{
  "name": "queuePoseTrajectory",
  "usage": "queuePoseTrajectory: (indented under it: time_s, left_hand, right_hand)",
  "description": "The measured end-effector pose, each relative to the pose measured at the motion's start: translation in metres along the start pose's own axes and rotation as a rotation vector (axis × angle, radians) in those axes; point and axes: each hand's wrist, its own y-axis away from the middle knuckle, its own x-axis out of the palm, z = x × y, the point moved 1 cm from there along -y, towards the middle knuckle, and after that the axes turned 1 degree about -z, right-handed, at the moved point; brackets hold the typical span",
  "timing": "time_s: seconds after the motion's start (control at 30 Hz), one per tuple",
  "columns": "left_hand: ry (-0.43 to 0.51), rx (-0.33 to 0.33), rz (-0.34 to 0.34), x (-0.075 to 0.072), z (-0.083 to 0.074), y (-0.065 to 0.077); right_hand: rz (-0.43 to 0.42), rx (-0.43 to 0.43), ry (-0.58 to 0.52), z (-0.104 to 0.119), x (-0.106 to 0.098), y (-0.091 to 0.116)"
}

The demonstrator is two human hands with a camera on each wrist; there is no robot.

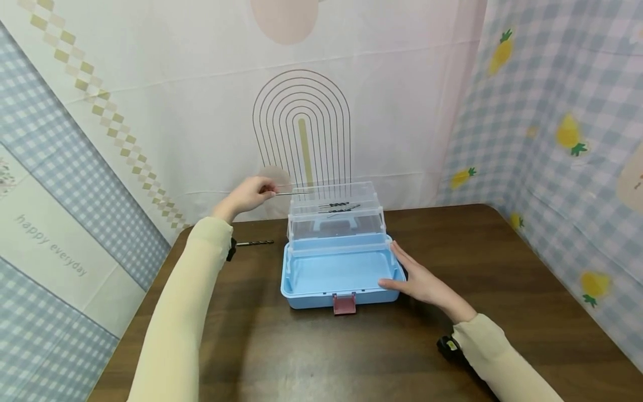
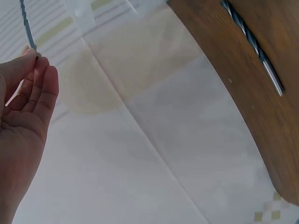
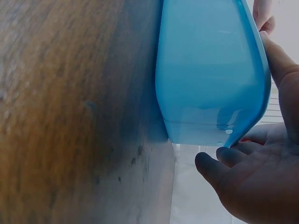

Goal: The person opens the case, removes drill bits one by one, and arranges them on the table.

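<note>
My left hand [image 1: 249, 194] pinches a thin drill bit [image 2: 26, 28] by one end between thumb and fingertips. In the head view the bit points right, its far end overlapping the raised clear tray [image 1: 359, 192] of a light blue toolbox [image 1: 341, 273]. Darker drill bits [image 1: 339, 207] lie in that upper tray. My right hand [image 1: 419, 279] rests at the box's right side, thumb on the front rim and the other fingers stretched along the side wall. Left of the box, another drill bit [image 1: 258, 243] lies on the table; the left wrist view shows its dark spiral and bright shank.
The toolbox stands toward the back of a dark brown wooden table [image 1: 301, 357]. A pink latch [image 1: 344, 304] hangs at its front. Printed cloth [image 1: 201, 123] hangs close behind the table, with checked cloth [image 1: 547, 111] along the right.
</note>
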Motion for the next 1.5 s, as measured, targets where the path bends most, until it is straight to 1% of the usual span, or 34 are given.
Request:
queuePoseTrajectory:
  time_s: [0.3, 0.47, 0.57, 0.73, 0.83, 0.9, 0.97, 1.07, 1.2, 1.5]
  left_hand:
    - [0.015, -0.047, -0.017, -0.025, 0.019, 0.028]
    - [-0.010, -0.060, -0.046, -0.044, 0.026, 0.043]
    - [-0.025, -0.084, -0.052, -0.054, 0.032, 0.052]
    - [-0.052, -0.127, -0.056, -0.070, 0.037, 0.069]
    - [-0.062, -0.131, -0.074, -0.079, 0.038, 0.076]
    - [-0.065, -0.128, -0.086, -0.082, 0.039, 0.079]
    - [-0.068, -0.129, -0.093, -0.082, 0.040, 0.083]
    - [-0.066, -0.139, -0.084, -0.076, 0.045, 0.087]
    - [-0.057, -0.152, -0.048, -0.061, 0.052, 0.092]
    - [-0.059, -0.131, -0.003, -0.027, 0.068, 0.098]
  right_hand:
    - [0.004, -0.001, -0.001, -0.001, 0.000, -0.001]
    - [0.007, 0.003, -0.004, 0.000, -0.001, -0.001]
    - [0.007, 0.009, -0.003, -0.001, 0.000, -0.001]
    - [0.013, 0.006, -0.003, -0.001, 0.002, -0.001]
    - [0.011, 0.005, -0.008, -0.002, 0.001, -0.001]
    - [0.009, 0.007, -0.012, -0.002, 0.001, -0.001]
    - [0.008, 0.006, -0.013, -0.002, 0.000, -0.001]
    - [0.010, 0.003, -0.006, -0.002, -0.001, -0.001]
    - [0.012, 0.003, -0.003, -0.003, -0.001, -0.001]
    - [0.007, -0.008, -0.012, 0.000, -0.001, 0.000]
